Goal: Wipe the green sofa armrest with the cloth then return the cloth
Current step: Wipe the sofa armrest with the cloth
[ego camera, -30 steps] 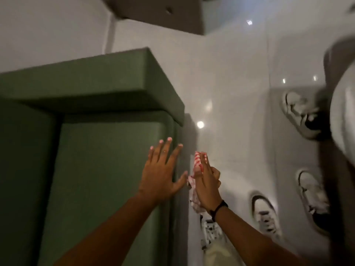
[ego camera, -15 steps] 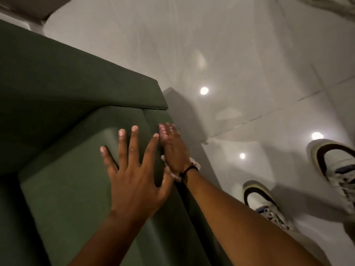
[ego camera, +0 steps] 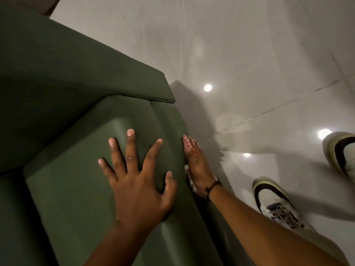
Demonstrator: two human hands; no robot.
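The green sofa armrest (ego camera: 76, 189) fills the lower left of the head view. My left hand (ego camera: 138, 179) lies flat on its top, fingers spread, holding nothing. My right hand (ego camera: 197, 166) presses flat against the armrest's outer side, fingers straight. The cloth (ego camera: 189, 178), white with red marks, is pinned under that palm; only small bits show at the hand's edge and near the wrist.
The sofa's darker back block (ego camera: 67, 73) rises behind the armrest. A glossy pale tiled floor (ego camera: 249, 64) lies to the right. My own sneaker (ego camera: 274, 200) stands close to the sofa's side, and another shoe (ego camera: 342, 152) sits at the right edge.
The view swung down over the armrest. My right hand slid with the cloth along the outer side. My left hand shifted on the armrest top and its fingers spread wider.
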